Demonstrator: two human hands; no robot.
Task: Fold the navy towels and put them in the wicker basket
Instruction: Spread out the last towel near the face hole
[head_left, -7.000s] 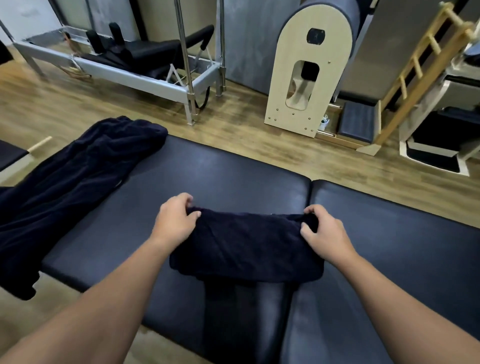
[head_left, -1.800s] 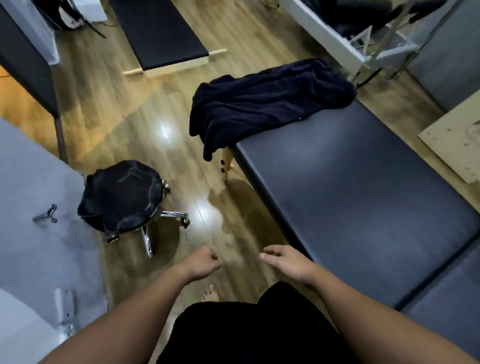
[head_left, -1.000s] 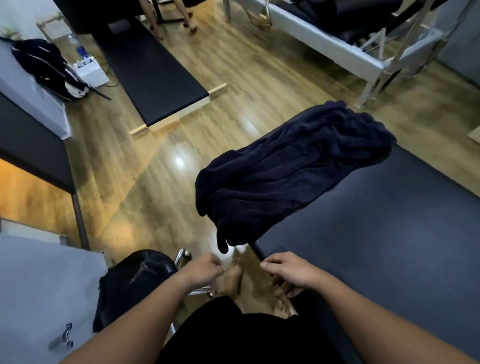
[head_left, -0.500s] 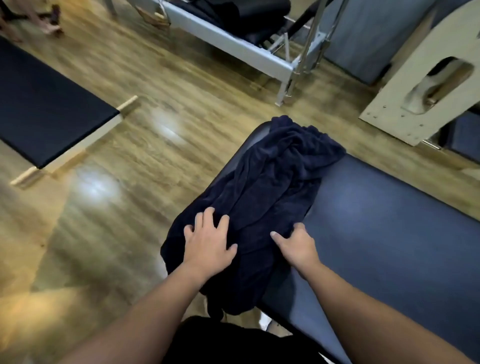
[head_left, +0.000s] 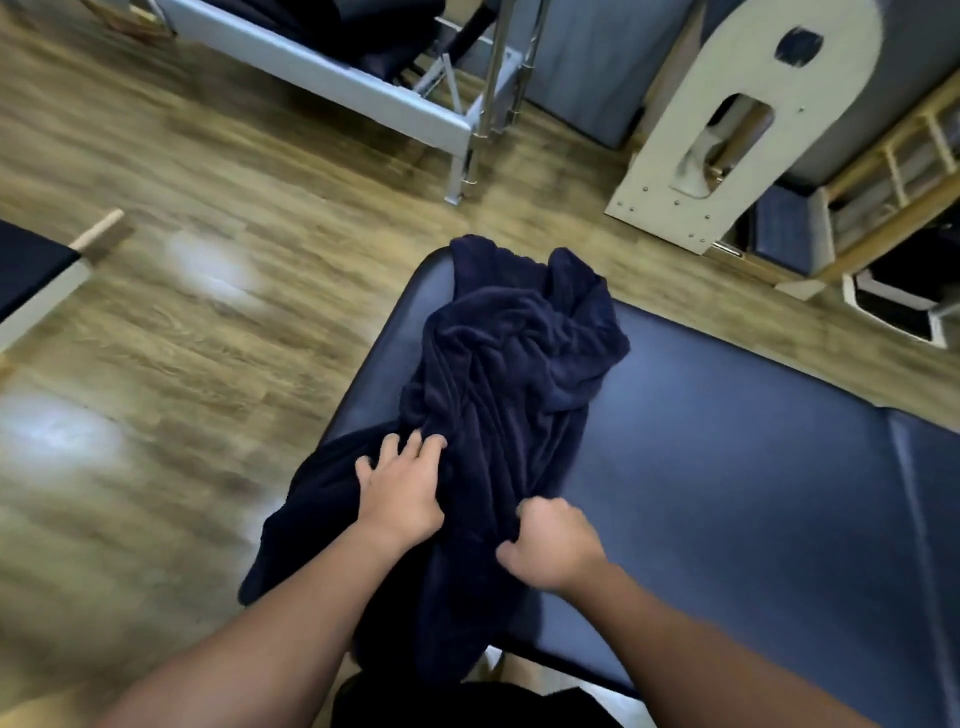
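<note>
**Crumpled towel half off the table, both hands on it**

Biggest risk first: the navy towel (head_left: 498, 395) lies bunched along the end of the padded table (head_left: 727, 467), and its near part hangs over that end toward the wooden floor (head_left: 208, 322). If the hands lift from the middle of the bunch, I'd judge the hanging weight could drag the whole cloth down onto the boards. Next worry: the folds are tangled, so pulling one layer may bring another with it and give a lopsided fold. Corners are not visible, which makes a clean start harder.

The left hand (head_left: 400, 488) lies on the towel, fingers spread and pressing flat. The right hand (head_left: 550, 545), just beside it on the towel's table side, has its fingers curled into the fabric, gripping a fold.

Now the surroundings, all placed from the table: beyond its far end stands a metal-framed exercise bed (head_left: 363, 88); beyond its far side, a pale arched wooden panel (head_left: 737, 119) and a wooden ladder frame (head_left: 893, 171). No wicker basket is in view.
</note>
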